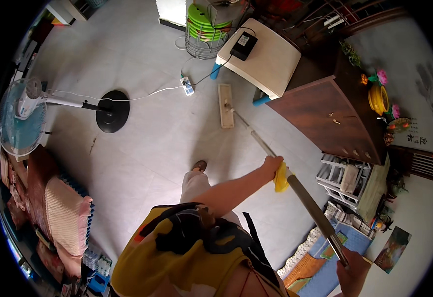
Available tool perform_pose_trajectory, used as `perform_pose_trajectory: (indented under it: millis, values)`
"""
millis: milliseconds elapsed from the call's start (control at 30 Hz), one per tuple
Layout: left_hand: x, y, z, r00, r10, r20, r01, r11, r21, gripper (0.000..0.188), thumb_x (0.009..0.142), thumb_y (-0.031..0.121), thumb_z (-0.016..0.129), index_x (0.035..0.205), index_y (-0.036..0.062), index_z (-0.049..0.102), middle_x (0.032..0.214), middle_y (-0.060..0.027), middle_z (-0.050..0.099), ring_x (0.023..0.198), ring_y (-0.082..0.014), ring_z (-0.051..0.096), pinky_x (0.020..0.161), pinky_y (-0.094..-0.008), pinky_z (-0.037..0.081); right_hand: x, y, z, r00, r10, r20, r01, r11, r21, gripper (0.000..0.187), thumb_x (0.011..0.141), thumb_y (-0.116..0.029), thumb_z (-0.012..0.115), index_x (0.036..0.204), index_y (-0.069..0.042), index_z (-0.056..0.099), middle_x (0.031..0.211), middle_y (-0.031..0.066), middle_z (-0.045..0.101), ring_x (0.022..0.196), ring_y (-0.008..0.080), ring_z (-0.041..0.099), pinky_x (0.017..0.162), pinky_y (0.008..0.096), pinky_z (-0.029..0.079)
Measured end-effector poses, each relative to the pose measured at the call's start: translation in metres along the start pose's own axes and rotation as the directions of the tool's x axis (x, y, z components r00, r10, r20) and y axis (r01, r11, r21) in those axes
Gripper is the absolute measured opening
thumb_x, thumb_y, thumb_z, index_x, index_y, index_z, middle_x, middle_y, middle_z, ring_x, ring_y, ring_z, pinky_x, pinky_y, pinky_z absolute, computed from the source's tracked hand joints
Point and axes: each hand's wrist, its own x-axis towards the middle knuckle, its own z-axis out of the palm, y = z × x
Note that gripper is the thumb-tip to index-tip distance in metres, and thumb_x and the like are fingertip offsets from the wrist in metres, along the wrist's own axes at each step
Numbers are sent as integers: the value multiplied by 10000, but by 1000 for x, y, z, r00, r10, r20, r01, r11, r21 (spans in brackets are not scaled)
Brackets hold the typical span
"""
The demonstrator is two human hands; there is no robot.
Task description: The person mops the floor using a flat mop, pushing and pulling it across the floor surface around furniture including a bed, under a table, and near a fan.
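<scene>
I hold a flat mop by its long metal pole (309, 202), which slants across the right half of the view. My left hand (273, 167) is closed round the pole partway down. A yellow cloth (281, 179) hangs at the pole beside that hand. Near the pole's upper end, at the lower right, my right hand (353, 273) is wrapped round it. The mop's beige rectangular head (226, 106) lies flat on the grey tiled floor (152, 126), close to a cream table with blue legs (263, 55).
A white power strip (187, 86) with a white cord lies left of the mop head. At left stands a fan on a round black base (112, 111). A wire rack (204, 48), brown cabinet (330, 111), white folding frame (337, 180) and patterned bedding (320, 247) border the floor.
</scene>
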Motion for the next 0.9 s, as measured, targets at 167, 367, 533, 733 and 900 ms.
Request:
perform_pose_trajectory:
  millis: [167, 367, 533, 733, 900]
  values:
    - [65, 29, 12, 994, 91, -64, -82, 987, 140, 227, 745, 67, 586, 852, -115, 501, 748, -182, 549, 621, -298, 581, 512, -421, 482, 46, -10, 42, 994, 40, -103, -35, 998, 47, 331, 629, 26, 577, 959, 17, 602, 689, 159, 590, 550, 199, 565, 546, 295, 440]
    - [81, 40, 29, 983, 162, -82, -130, 943, 308, 268, 711, 61, 610, 870, -133, 516, 778, -177, 563, 633, -278, 590, 509, -398, 486, 77, -13, 24, 994, -14, -112, 15, 1000, 5, 337, 625, 34, 586, 961, 27, 611, 656, 137, 593, 523, 180, 539, 497, 282, 436]
    - [42, 29, 36, 978, 149, -146, -101, 950, 297, 316, 727, 100, 628, 882, -150, 511, 825, -192, 573, 680, -293, 609, 535, -386, 502, 61, 10, -1, 976, 216, 29, -218, 974, 70, 358, 629, 31, 584, 987, 30, 607, 599, 95, 563, 485, 101, 492, 457, 233, 397]
    - [36, 2, 5, 976, 132, -171, -64, 932, 357, 299, 709, 95, 640, 865, -132, 523, 783, -189, 580, 672, -284, 613, 532, -378, 510, 26, 6, 26, 858, 499, 125, -498, 745, 444, 325, 702, 10, 547, 1022, 25, 602, 582, 37, 557, 405, 41, 433, 352, 185, 305]
    - [51, -8, -3, 984, 157, -82, -96, 863, 497, 279, 676, 75, 661, 820, -121, 524, 749, -168, 568, 652, -269, 598, 523, -365, 491, 9, 0, 50, 807, 575, 134, -524, 593, 611, 327, 726, -7, 524, 1044, 32, 587, 607, 58, 578, 382, 43, 412, 336, 172, 280]
